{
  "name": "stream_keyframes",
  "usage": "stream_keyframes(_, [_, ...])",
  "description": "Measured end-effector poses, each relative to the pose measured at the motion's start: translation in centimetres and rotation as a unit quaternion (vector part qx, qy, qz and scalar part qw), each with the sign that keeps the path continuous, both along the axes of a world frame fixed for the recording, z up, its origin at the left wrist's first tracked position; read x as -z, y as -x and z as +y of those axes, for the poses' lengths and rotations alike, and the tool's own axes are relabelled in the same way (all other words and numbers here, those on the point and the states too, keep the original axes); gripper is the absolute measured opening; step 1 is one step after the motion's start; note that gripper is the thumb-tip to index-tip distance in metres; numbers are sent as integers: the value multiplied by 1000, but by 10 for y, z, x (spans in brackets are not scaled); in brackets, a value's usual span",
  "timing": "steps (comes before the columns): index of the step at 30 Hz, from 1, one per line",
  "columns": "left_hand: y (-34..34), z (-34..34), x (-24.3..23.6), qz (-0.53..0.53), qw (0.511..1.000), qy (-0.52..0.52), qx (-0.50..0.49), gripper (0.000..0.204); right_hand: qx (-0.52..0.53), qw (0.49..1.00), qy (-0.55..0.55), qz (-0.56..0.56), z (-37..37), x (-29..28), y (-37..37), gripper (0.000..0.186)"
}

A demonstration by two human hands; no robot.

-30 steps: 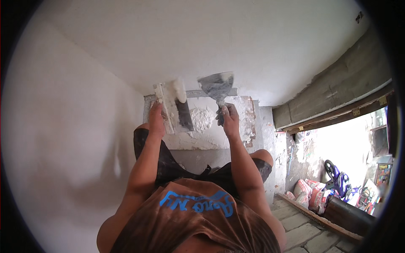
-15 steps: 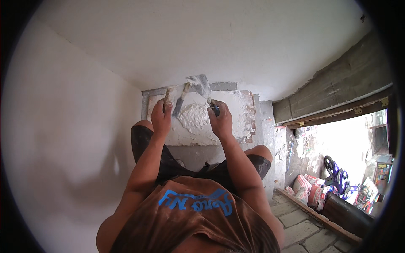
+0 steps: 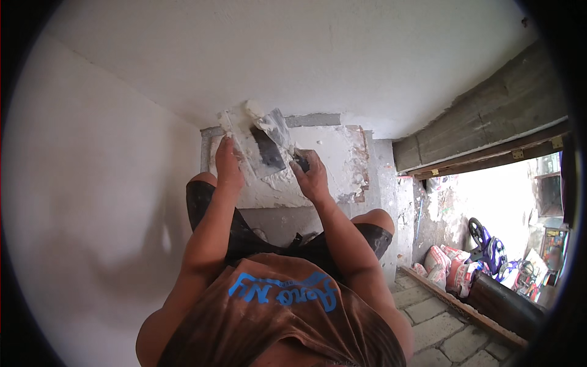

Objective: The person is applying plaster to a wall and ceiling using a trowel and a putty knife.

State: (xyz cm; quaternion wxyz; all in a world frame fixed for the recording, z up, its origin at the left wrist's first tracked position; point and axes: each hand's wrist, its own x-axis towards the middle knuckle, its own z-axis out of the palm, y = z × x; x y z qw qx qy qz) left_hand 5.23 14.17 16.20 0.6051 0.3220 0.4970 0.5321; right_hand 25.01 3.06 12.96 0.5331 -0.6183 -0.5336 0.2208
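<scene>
My left hand (image 3: 228,164) is closed around a flat metal trowel (image 3: 269,154), its face partly coated in white putty. The trowel's handle is hidden by my hand. In my right hand (image 3: 312,175) I grip the dark handle of a putty knife (image 3: 279,126). Its blade lies against or just over the trowel face; I cannot tell if they touch. A lump of white putty (image 3: 254,111) sits by the blade's far end. Both tools are above a putty-smeared board (image 3: 342,147), where a mound of white putty (image 3: 282,181) is mostly covered by the trowel.
Pale walls (image 3: 104,159) rise at left and ahead. On the right, a bare concrete beam (image 3: 489,116) runs above a bright opening. Beyond it lie several sacks (image 3: 438,264), a purple wheeled thing (image 3: 489,248) and a dark cylinder (image 3: 504,304). Grey blocks (image 3: 437,315) are at lower right.
The trowel in my left hand has turned so its broad face shows. My right hand has come slightly down and left, bringing the putty knife across the trowel. Putty now shows by the blade.
</scene>
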Motion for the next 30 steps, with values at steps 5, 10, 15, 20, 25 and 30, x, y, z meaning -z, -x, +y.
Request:
stream_keyframes(5, [11, 4, -30, -86, 995, -31, 51, 33, -3, 999, 21, -49, -1, 24, -15, 28])
stream_keyframes(10, [28, 24, -21, -42, 997, -56, 8, 36, 16, 956, 106, 273, 3, 35, -38, 21])
stream_keyframes(15, [51, 22, 9, -117, 992, 48, 2, 42, -120, 797, 40, 590, 2, -16, -32, 31])
stream_keyframes(20, [7, -14, 4, -123, 979, 145, 77, 39, -232, 736, 160, 615, -9, -11, -26, 25])
stream_keyframes(25, [18, -9, -1, -170, 973, 71, 137, 40, -101, 821, 168, 537, 7, 43, -31, 18])
stream_keyframes(30, [23, 3, -33, -107, 989, 77, 71, 42, 95, 828, 217, 509, 14, 67, -42, 24])
